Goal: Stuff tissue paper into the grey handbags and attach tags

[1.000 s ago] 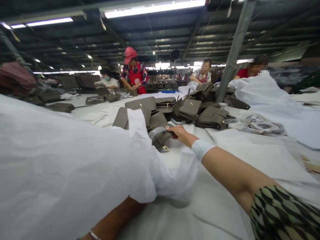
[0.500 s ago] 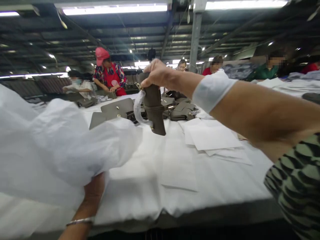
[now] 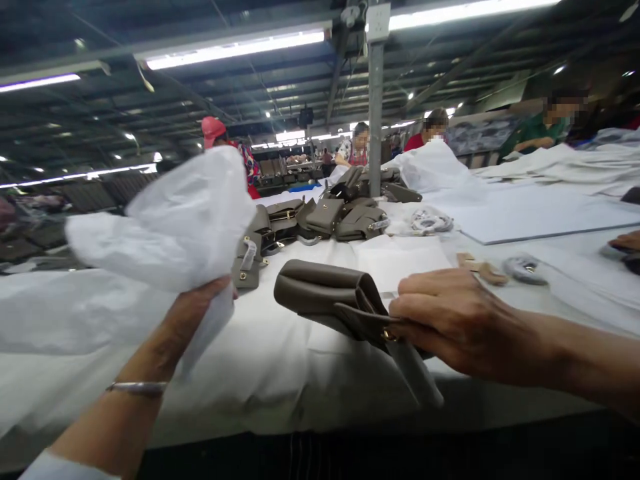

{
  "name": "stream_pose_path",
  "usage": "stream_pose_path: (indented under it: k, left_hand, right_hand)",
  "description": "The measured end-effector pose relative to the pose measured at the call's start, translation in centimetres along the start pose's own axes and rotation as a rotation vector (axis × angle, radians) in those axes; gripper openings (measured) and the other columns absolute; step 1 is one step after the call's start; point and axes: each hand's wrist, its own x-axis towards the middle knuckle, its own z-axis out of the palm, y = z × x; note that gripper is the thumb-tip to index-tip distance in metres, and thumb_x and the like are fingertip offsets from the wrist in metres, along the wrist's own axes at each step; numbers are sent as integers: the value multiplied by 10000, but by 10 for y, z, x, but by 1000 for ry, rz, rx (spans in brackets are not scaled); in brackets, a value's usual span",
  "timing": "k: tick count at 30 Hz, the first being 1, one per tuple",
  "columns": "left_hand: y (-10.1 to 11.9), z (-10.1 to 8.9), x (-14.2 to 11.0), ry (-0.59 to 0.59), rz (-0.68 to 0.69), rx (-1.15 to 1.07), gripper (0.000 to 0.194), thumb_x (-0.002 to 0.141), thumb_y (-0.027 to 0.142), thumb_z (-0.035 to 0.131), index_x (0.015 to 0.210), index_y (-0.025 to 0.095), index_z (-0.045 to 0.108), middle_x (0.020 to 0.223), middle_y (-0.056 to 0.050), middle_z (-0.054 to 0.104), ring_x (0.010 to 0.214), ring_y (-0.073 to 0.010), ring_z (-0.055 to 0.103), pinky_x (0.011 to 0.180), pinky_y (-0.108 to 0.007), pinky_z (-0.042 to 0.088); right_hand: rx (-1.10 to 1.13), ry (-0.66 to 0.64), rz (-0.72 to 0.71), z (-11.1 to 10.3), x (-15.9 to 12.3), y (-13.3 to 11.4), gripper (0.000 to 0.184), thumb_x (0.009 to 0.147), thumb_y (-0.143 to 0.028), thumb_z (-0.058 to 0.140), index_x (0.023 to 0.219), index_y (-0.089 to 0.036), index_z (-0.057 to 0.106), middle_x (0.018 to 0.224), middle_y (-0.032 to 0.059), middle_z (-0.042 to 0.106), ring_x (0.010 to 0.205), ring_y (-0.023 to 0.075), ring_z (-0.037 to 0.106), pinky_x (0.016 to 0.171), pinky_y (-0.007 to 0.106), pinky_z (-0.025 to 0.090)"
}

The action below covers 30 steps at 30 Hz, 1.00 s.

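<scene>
My right hand (image 3: pixel 457 320) is closed on one end of a grey-brown leather handbag (image 3: pixel 320 293), near a gold ring. The bag is held above the table, tilted on its side. Its wrapped handle (image 3: pixel 415 377) hangs down below my fingers. On the left, my left hand (image 3: pixel 200 303) grips a large crumpled sheet of thin white paper (image 3: pixel 185 220), which bunches up above it and trails to the left. The paper partly hides the fingers of that hand.
A pile of similar bags (image 3: pixel 325 217) lies farther back on the white-covered table (image 3: pixel 260 380). White sheets (image 3: pixel 400 257), a wrapped coil (image 3: pixel 525 269) and a large white board (image 3: pixel 540 213) lie to the right. A post (image 3: pixel 375 120) stands behind. Several co-workers are across the table.
My right hand has brought the bag nearer, down and to the right, turning it from hanging upright to lying sideways. My left hand has risen with the white paper.
</scene>
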Motion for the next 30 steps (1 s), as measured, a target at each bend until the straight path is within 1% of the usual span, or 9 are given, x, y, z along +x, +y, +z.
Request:
stream_pose_path:
  k: [3,8,11,14,17,20,22,26,30]
  left_hand:
    - [5,58,-25,-209,-204,68,372,697,458,638,735,89,663,715,-90,672,638,-183,606,576,-258,463]
    - [-18,136,-31,-252,-138,246,332,689,346,674,914,103,671,991,-147,700,913,-264,657,763,-319,501]
    - [-23,168,-17,-272,-67,418,480,567,277,793,1009,149,658,1123,-142,668,1113,-326,576,877,-354,452]
    - [-24,191,0,-321,-72,585,470,474,174,828,913,132,667,1056,-166,679,1083,-381,579,868,-402,441]
    - [-29,204,12,-383,-134,677,276,509,117,808,725,105,636,837,-120,692,880,-304,652,750,-369,486]
    - [-37,209,15,-389,-196,686,193,616,141,781,671,106,599,699,-32,649,721,-191,643,648,-301,499]
    - [-42,210,15,-365,-218,650,177,660,151,763,664,105,591,645,-8,623,650,-156,623,600,-271,491]
    - [-35,210,26,-288,-168,504,155,634,112,749,699,100,609,629,-13,630,591,-139,606,553,-247,482]
    - [3,195,74,-132,-45,369,229,558,74,722,767,106,635,697,-57,668,685,-213,652,580,-270,490]
  right_hand:
    - [72,84,163,2,-24,14,155,868,-201,554,724,-165,599,667,-2,554,589,113,501,566,249,327]
    - [197,293,565,3,-65,58,116,838,-263,624,778,-165,638,740,15,625,669,134,572,612,240,422]
    - [177,360,600,7,-91,69,96,815,-269,654,817,-174,666,785,23,658,711,153,604,623,248,454]
    - [68,383,510,10,-103,68,98,828,-285,651,833,-189,671,772,18,648,721,162,608,642,271,457]
    - [-54,442,428,8,-104,64,88,838,-271,650,837,-183,659,764,17,637,719,159,611,672,283,459]
    - [-126,499,422,2,-103,64,68,846,-256,640,856,-190,650,810,19,649,737,152,627,687,269,469]
    - [-154,486,397,-2,-106,65,70,853,-276,630,872,-210,646,846,17,662,755,158,639,697,269,482]
    - [-143,477,353,-5,-122,69,88,852,-326,633,903,-255,628,848,-8,670,760,164,648,759,268,514]
    - [18,435,395,-6,-130,69,95,826,-298,663,906,-274,617,785,-30,651,698,149,638,634,235,525]
